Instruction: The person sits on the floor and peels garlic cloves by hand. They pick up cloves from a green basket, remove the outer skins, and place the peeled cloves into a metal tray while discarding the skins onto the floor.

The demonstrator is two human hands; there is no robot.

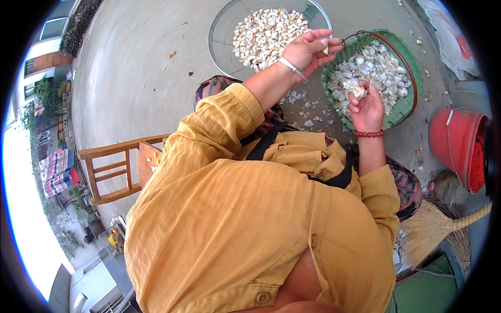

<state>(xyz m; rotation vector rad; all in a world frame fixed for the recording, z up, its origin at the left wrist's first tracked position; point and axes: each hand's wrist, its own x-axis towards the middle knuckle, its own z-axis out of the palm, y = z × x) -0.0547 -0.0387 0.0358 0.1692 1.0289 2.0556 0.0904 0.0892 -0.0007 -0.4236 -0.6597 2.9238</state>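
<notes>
My left hand (pixel 309 51), with a white band at the wrist, is over the right rim of a wire-mesh basket (pixel 221 39). A pale garlic clove (pixel 325 50) is pinched between its thumb and fingers. Many loose garlic cloves (pixel 270 35) lie heaped in the mesh basket. Above the near part of a green woven basket (pixel 413 105), my right hand (pixel 368 107) grips a partly broken garlic bulb (pixel 359 92). Whole garlic bulbs (pixel 397 80) and papery skins fill much of that green basket, which has a brown handle (pixel 407 62).
Garlic skins (pixel 309 123) litter the concrete floor between the baskets and my legs. To the right are a red bucket (pixel 450 137) and a straw broom (pixel 428 227). A wooden chair (pixel 127 170) with several cloves on its seat lies at my left.
</notes>
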